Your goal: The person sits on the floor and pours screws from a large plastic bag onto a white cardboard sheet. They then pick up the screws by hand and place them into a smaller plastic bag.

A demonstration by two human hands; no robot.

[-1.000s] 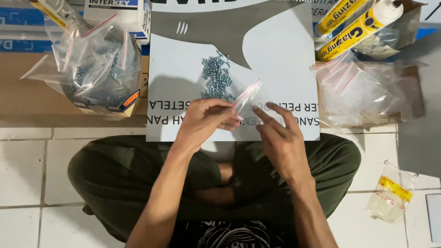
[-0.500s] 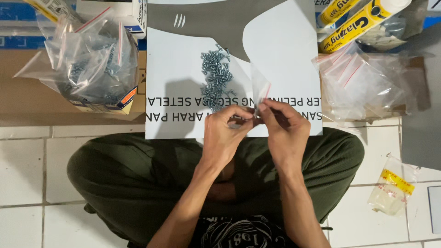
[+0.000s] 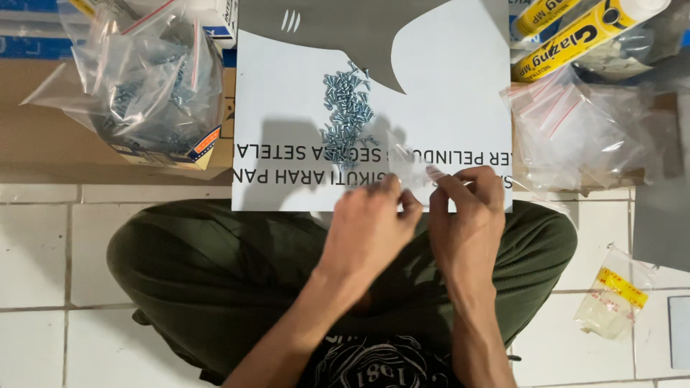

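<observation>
I sit cross-legged on a white tiled floor. My left hand (image 3: 370, 230) and my right hand (image 3: 467, 212) pinch the two sides of a small clear zip bag (image 3: 410, 165), held just above the near edge of a white printed sheet (image 3: 280, 108). A heap of small silver screws (image 3: 346, 111) lies loose on the sheet, a little beyond my hands. I cannot tell what the small bag holds.
A big clear bag of packed screw bags (image 3: 144, 86) sits in a carton at the far left. A pile of empty clear zip bags (image 3: 582, 129) lies at the right, with yellow sealant tubes (image 3: 582, 32) behind it. A small yellow-labelled bag (image 3: 611, 302) lies on the tiles.
My hands came together from a looser hold on the small bag and now pinch it at both sides, a little nearer to me. The screw heap has not moved.
</observation>
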